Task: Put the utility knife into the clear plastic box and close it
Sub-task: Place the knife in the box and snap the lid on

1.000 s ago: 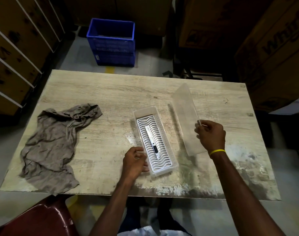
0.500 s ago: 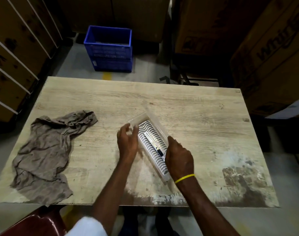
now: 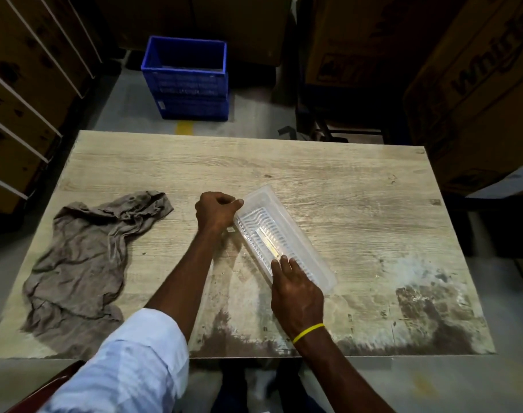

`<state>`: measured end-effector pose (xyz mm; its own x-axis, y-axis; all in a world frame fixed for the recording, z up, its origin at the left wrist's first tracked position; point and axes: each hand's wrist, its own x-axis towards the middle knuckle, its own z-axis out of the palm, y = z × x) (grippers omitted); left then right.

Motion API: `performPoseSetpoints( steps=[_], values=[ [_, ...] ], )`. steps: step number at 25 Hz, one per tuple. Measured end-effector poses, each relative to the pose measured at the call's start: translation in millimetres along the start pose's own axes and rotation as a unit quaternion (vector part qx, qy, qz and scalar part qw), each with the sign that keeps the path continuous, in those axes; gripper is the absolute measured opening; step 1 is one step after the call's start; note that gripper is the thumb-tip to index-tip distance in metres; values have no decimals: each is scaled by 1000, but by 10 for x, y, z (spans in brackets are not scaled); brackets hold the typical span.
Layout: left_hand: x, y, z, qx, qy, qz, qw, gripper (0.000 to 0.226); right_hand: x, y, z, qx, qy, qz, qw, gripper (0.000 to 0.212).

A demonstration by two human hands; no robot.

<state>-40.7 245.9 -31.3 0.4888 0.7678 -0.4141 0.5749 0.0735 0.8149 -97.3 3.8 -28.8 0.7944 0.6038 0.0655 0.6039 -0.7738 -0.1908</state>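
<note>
Utility knife: lay lengthwise inside the clear plastic box, on its ribbed white insert, seen through the lid as a pale strip. The box rested diagonally near the middle of the wooden table, far end pointing up-left, near end toward the person. A second earlier the lid had been held upright, off to the right of the open tray; half a second earlier both hands had closed in on the box; at this moment the lid sat over the tray, so the covering step appeared done or nearly so, though whether every edge had snapped home could not be told. Left hand: curled, thumb and fingertips pinching the far left corner of the box. Right hand: flat and mostly extended, fingers pressing down on the near end of the lid, a yellow band on the wrist. Judgement: the knife was stowed, and only a final press along the rim likely remained. Also present: a crumpled grey-brown cloth well to the left on the table, and a blue plastic crate on the floor beyond.
</note>
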Motion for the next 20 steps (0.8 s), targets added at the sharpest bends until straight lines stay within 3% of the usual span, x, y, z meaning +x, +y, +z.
performPoseSetpoints(
  steps=[9, 14, 17, 19, 20],
  values=[
    [31, -123, -40, -6, -4, 6, 1000, 19, -196, -31, 62, 27, 19, -49, 998, 40],
    [4, -68, -73, -10, -17, -10, 1000, 18, -295, 19, 176, 25, -8, -91, 996, 62],
    [-53, -19, -115, -15, -14, -23, 1000, 18, -275, 55, 97, 80, -6, -103, 991, 57],
    [-126, -15, -165, -30, 0, -41, 999, 18, -300, 221, 50, 121, 40, -69, 989, 54],
    [-177, -46, -190, -40, 12, -55, 998, 16, -304, 332, -10, 144, 51, 1, 988, 66]
  ],
)
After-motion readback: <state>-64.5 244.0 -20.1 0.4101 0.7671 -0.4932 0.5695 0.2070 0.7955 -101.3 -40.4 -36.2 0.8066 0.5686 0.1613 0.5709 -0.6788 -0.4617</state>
